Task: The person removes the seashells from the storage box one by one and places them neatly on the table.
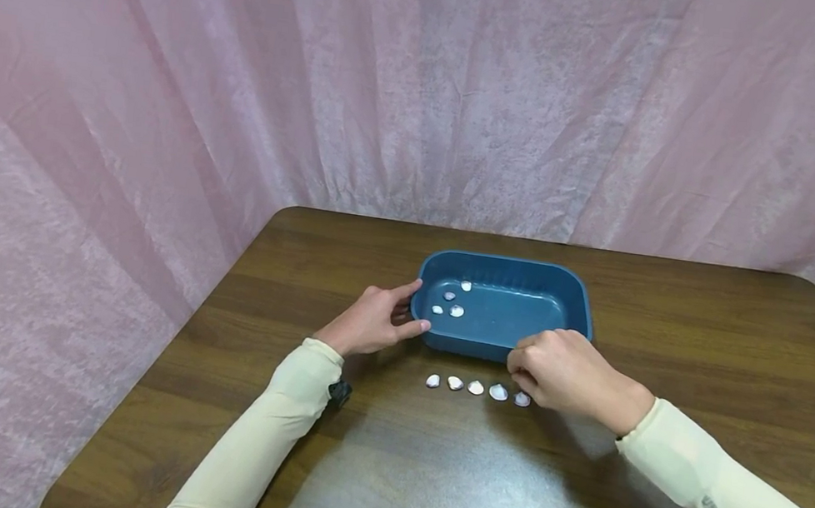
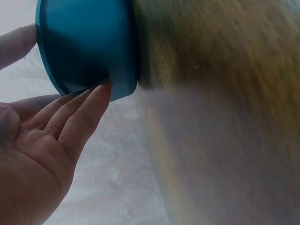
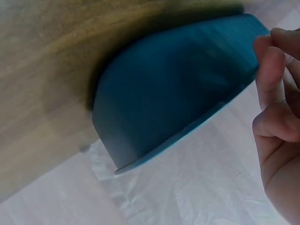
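Note:
A blue plastic basin [image 1: 495, 350] stands on the table, with several small pale seashells [image 1: 457, 312] at the left of its floor. My left hand [image 1: 375, 317] rests against the basin's left end, thumb and fingers spread and fairly straight. In the left wrist view its fingertips touch the outer wall. My right hand [image 1: 562, 372] is above the basin's front right side, its fingers curled and the thumb close to the index fingertip. Whether a shell is between them is hidden. Just below it lies the rightmost seashell [image 1: 522, 399] of a row in front of the basin.
The row holds several more shells, among them a white seashell [image 1: 498, 392]. The brown wooden table [image 1: 706, 347] extends to both sides and towards me. Pink curtains [image 1: 508, 98] hang behind it and on the left. A dark wristband device [image 1: 340, 393] is at my left wrist.

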Available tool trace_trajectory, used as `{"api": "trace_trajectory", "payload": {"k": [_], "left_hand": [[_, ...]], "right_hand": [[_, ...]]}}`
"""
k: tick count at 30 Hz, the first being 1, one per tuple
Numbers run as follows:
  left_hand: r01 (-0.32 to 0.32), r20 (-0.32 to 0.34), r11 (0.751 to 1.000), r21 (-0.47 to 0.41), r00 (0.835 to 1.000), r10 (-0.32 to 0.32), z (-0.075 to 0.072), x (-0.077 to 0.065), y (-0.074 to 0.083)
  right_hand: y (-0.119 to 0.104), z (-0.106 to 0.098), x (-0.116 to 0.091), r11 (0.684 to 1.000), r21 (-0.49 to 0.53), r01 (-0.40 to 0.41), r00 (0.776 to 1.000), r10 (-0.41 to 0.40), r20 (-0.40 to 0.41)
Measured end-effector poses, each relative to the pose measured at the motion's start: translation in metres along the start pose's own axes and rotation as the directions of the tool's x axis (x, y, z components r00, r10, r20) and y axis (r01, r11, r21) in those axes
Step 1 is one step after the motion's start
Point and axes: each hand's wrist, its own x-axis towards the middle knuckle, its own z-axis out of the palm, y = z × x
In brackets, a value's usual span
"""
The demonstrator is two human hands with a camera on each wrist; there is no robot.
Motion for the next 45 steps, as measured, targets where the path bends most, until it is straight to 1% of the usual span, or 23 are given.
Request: {"api": "trace_trajectory", "payload": {"k": [4, 12, 25, 31, 36, 45], "left_hand": [[-0.003, 0.000, 1.000, -0.006, 1.000, 0.003, 0.000, 0.000, -0.001], [0.008, -0.008, 1.000, 0.002, 1.000, -0.008, 0.000, 0.000, 0.000], [-0.008, -0.022, 1.000, 0.006, 1.000, 0.008, 0.000, 0.000, 0.001], [0.006, -0.012, 1.000, 0.005, 1.000, -0.006, 0.001, 0.000, 0.002], [0.017, -0.011, 1.000, 0.008, 1.000, -0.017, 0.001, -0.001, 0.002], [0.003, -0.004, 1.000, 0.006, 1.000, -0.003, 0.000, -0.002, 0.002]], "right_hand": [[0.004, -0.004, 0.003, 1.000, 0.018, -0.006, 1.000, 0.006, -0.003], [0.012, -0.010, 0.004, 0.998, 0.039, -0.054, 0.998, 0.055, -0.024], [0.022, -0.014, 0.012, 0.991, 0.081, -0.102, 0.995, 0.103, -0.015], [0.030, -0.012, 0.017, 0.983, 0.120, -0.140, 0.990, 0.138, 0.020], [0.038, -0.011, 0.029, 0.978, 0.134, -0.162, 0.986, 0.155, 0.055], [0.047, -0.008, 0.051, 0.973, 0.160, -0.168, 0.981, 0.150, 0.119]]}}
